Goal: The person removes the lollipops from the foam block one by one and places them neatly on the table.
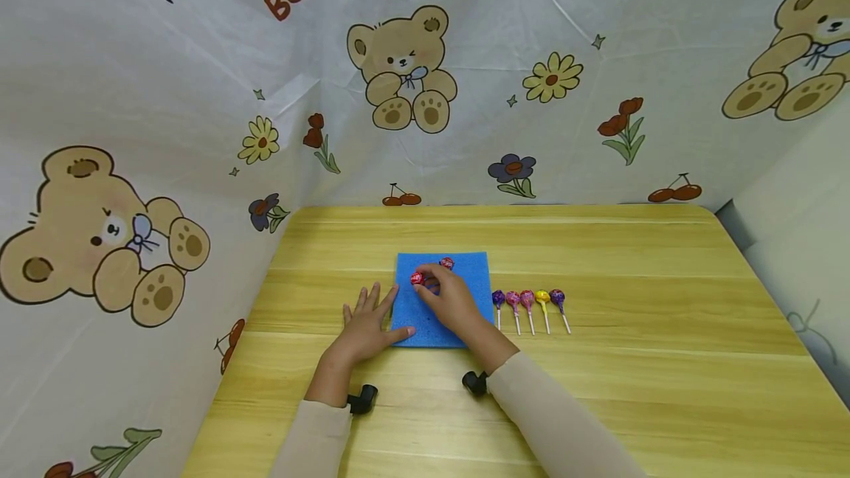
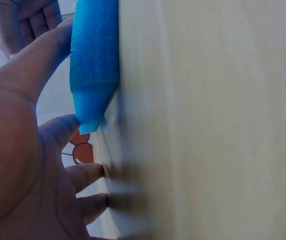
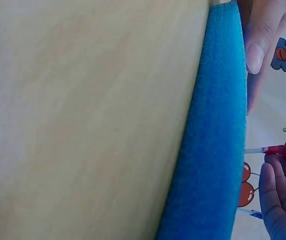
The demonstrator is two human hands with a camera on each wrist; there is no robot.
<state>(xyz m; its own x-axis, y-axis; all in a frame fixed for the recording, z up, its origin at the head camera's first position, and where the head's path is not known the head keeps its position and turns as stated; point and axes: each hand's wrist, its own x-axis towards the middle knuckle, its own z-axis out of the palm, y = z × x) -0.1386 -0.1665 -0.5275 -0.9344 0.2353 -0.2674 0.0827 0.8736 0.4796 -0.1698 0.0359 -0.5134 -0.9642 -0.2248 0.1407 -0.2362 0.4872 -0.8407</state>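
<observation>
A blue foam block lies on the table. My right hand is over it, pinching a red-wrapped lollipop between thumb and fingers. In the right wrist view this lollipop's white stick runs down to the foam's top face. Another red lollipop stands near the foam's back edge. A second stick with a blue wrapper end shows by the right hand, its head hidden. My left hand has its fingers spread at the foam's left side, the thumb on its front left corner.
Right of the foam, several lollipops lie in a row: a purple one, pink ones, a yellow one and another purple one. A bear-print cloth hangs behind the wooden table. Each wrist wears a black camera.
</observation>
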